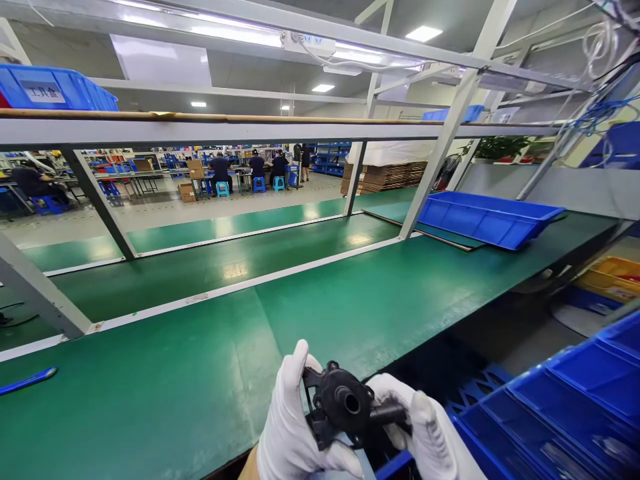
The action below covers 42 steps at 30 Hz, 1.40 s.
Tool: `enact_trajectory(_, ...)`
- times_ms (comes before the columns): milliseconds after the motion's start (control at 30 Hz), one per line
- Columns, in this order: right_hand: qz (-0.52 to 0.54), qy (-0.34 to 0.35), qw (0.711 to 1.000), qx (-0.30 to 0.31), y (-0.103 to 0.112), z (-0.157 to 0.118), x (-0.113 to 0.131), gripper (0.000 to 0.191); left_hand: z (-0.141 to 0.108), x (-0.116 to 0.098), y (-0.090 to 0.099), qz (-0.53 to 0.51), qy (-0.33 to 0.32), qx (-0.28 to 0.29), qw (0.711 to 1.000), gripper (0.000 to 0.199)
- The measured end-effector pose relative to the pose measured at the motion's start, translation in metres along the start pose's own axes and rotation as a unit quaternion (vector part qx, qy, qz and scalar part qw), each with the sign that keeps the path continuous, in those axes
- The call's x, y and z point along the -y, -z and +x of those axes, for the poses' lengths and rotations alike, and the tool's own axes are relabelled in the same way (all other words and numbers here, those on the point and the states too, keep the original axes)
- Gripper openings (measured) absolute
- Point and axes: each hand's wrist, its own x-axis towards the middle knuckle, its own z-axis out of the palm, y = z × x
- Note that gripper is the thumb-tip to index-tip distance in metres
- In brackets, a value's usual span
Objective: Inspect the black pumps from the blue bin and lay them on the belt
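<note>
Over the near edge of the green bench (175,387), a round black plastic housing (333,413) gets a two-sided hold!
The white-gloved left hand (290,417) cups its body, half-curled; the white-gloved right hand (427,427) wraps its side tube (386,415), seemingly steadying the central port (349,401) upward.

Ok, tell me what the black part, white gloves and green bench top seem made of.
Black part: probably moulded plastic, satin; uniform colour, integral lugs; coated metal possible.
White gloves: likely fabric, matte; soft folds show.
Green bench top: perhaps rubber or vinyl, smooth sheen; soft reflections.
</note>
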Motion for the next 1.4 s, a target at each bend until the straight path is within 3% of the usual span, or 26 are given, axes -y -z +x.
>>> enact_trajectory(367, 0.019, -0.009, 1.000, 0.002, -0.001, 0.005, -0.007, 0.078, 0.002, 0.000, 0.002, 0.011, 0.028, 0.000, 1.000, 0.125)
enact_trajectory(567, -0.011, -0.013, 0.999, -0.029, -0.002, 0.004, -0.012, 0.077, -0.001, -0.005, 0.000, -0.003, 0.057, -0.004, 0.998, 0.128)
enact_trajectory(733, -0.028, -0.031, 0.998, -0.053, 0.002, 0.014, -0.021, 0.061, 0.001, -0.014, 0.007, -0.025, 0.069, -0.010, 0.997, 0.133)
enact_trajectory(833, 0.082, -0.022, 0.994, -0.069, 0.008, 0.019, -0.036, 0.059, 0.006, -0.017, 0.021, -0.126, 0.059, -0.029, 0.990, 0.113)
enact_trajectory(967, 0.206, -0.015, 0.968, -0.140, 0.015, 0.024, -0.053, 0.051, 0.010, -0.017, 0.037, -0.216, 0.139, -0.095, 0.962, 0.071)
enact_trajectory(1067, 0.233, -0.087, 0.956, -0.153, 0.010, 0.032, -0.043, 0.052, 0.008, -0.015, 0.036, -0.206, 0.194, -0.117, 0.952, 0.055)
enact_trajectory(1167, 0.256, -0.152, 0.947, -0.117, 0.001, 0.045, -0.019, 0.062, 0.004, -0.016, 0.027, -0.203, 0.219, -0.110, 0.948, 0.055)
enact_trajectory(1300, 0.221, -0.150, 0.962, -0.060, -0.009, 0.056, 0.003, 0.078, 0.002, -0.029, 0.021, -0.163, 0.261, -0.108, 0.945, 0.066)
enact_trajectory(1400, 0.134, -0.140, 0.980, -0.034, -0.014, 0.054, 0.008, 0.076, 0.008, -0.044, 0.022, -0.153, 0.264, -0.079, 0.949, 0.082)
